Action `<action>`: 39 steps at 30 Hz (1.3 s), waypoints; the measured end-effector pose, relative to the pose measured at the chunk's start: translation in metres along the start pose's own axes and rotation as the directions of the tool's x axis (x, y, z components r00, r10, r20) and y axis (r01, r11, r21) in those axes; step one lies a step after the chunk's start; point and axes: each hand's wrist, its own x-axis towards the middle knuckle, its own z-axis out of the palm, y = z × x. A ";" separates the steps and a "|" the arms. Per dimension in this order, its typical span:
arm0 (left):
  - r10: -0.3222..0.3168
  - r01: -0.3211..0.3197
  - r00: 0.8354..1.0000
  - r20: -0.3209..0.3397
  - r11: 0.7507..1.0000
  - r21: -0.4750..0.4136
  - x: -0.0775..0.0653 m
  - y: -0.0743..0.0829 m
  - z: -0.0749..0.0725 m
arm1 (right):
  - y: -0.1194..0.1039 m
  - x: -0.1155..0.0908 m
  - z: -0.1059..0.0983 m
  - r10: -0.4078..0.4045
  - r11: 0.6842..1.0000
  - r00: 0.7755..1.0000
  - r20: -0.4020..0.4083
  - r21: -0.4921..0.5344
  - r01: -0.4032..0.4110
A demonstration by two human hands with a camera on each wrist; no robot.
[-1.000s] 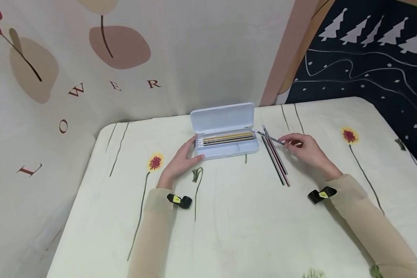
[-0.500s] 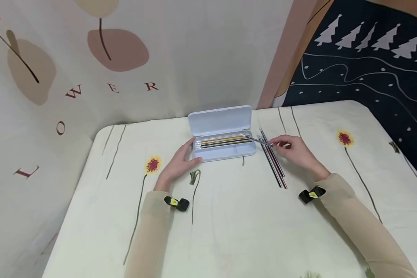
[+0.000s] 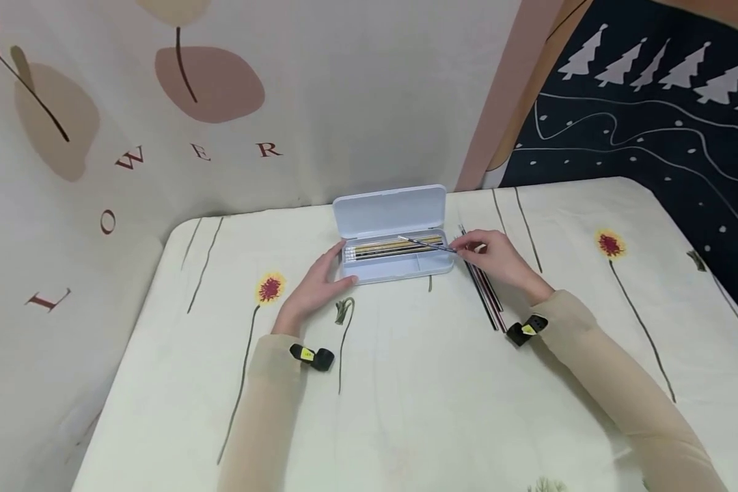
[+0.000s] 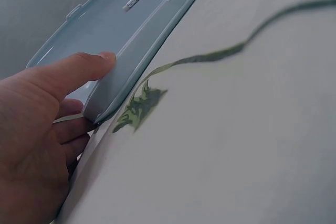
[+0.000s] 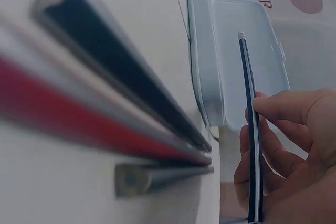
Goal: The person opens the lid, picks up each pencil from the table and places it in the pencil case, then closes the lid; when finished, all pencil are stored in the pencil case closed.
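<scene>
A right hand [image 3: 495, 258] pinches a dark pencil [image 5: 254, 140], best lowered parallel to the pencil row [image 3: 384, 250]; the left hand [image 3: 316, 287] clasps the case [image 3: 375, 272].

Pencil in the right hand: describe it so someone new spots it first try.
On the flower-print tablecloth, find the open pale blue pencil case. At its right end, the right hand pinches a dark, pale-striped pencil, white end reaching over the case. It alone is held; the neighbours lie in the case or loose on the cloth.
</scene>
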 end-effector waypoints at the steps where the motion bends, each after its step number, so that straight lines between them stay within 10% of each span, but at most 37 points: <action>1: 0.002 -0.002 1.000 -0.001 1.000 -0.002 0.000 0.000 -0.001 | -0.001 0.003 0.002 -0.008 1.000 1.000 0.002 0.005 0.008; 39: -0.021 0.021 1.000 0.009 1.000 0.000 0.002 0.000 -0.002 | -0.034 0.074 0.056 -0.096 0.995 0.973 0.209 0.061 0.085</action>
